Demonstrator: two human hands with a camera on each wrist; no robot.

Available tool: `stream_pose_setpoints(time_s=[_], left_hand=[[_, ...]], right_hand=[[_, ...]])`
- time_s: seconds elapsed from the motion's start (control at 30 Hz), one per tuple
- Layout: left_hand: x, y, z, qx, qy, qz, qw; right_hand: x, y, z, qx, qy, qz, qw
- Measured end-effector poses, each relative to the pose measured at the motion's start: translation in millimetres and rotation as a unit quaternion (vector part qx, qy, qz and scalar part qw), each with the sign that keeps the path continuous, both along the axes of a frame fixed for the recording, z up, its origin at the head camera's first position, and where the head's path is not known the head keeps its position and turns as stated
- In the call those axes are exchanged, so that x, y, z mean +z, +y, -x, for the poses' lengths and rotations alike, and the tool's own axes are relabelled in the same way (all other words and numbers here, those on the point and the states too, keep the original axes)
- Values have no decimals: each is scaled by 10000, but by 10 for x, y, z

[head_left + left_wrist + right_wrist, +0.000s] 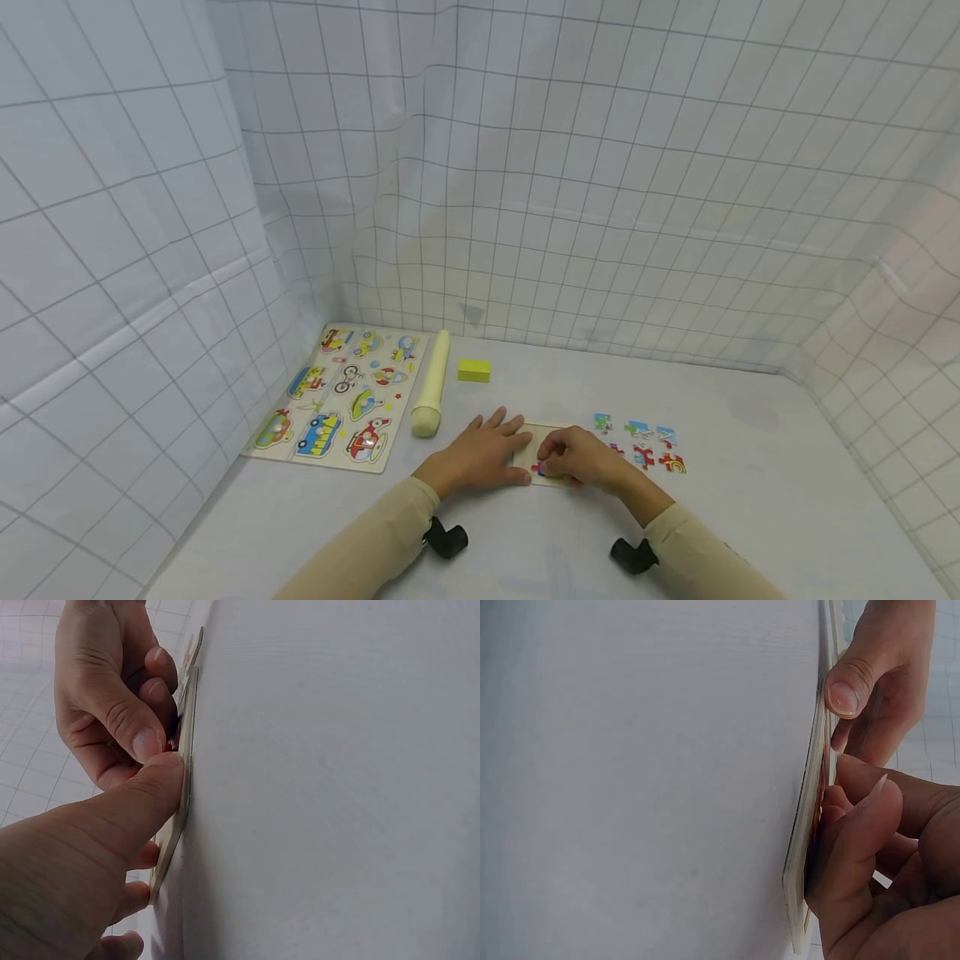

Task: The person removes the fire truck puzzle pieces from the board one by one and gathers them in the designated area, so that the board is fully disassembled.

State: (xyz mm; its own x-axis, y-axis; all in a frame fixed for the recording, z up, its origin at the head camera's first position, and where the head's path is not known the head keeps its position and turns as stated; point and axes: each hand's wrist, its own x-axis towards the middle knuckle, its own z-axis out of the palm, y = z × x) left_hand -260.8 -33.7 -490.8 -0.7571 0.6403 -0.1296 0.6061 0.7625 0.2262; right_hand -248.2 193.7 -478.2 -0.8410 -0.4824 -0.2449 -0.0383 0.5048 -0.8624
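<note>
A small pale puzzle board (523,433) lies on the white table between the two hands. My left hand (483,454) rests along its left side with fingers spread; in the left wrist view its thumb touches the board's near edge (178,821). Over the board, my right hand (583,457) has its fingers curled and pinches a red and purple jigsaw piece (537,469), mostly hidden by the fingertips. To the right of that hand lie several loose jigsaw pieces, among them a red one (643,456), an orange one (672,463) and a blue one (665,436).
A larger peg puzzle board (330,425) with vehicle pictures lies at the left. Beside it are a pale yellow stick-like object (432,383) with a thick rounded end and a yellow block (474,371). White grid-patterned curtains (562,167) enclose the table's back and sides.
</note>
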Motion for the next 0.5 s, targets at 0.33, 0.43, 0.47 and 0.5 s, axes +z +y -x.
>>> stream_pose_setpoints(time_s=[0.33, 0.43, 0.47, 0.5], left_hand=[[3, 2, -3, -37, 72, -36, 10000], [11, 6, -9, -16, 39, -46, 10000], [14, 7, -10, -10, 27, -47, 10000], [17, 9, -12, -3, 22, -55, 10000]], right_hand=[[4, -26, 6, -120, -2, -117, 9999], [11, -23, 4, -113, -26, -106, 9999], [13, -17, 4, -109, -19, -112, 9999], [18, -9, 5, -119, 3, -133, 9998]])
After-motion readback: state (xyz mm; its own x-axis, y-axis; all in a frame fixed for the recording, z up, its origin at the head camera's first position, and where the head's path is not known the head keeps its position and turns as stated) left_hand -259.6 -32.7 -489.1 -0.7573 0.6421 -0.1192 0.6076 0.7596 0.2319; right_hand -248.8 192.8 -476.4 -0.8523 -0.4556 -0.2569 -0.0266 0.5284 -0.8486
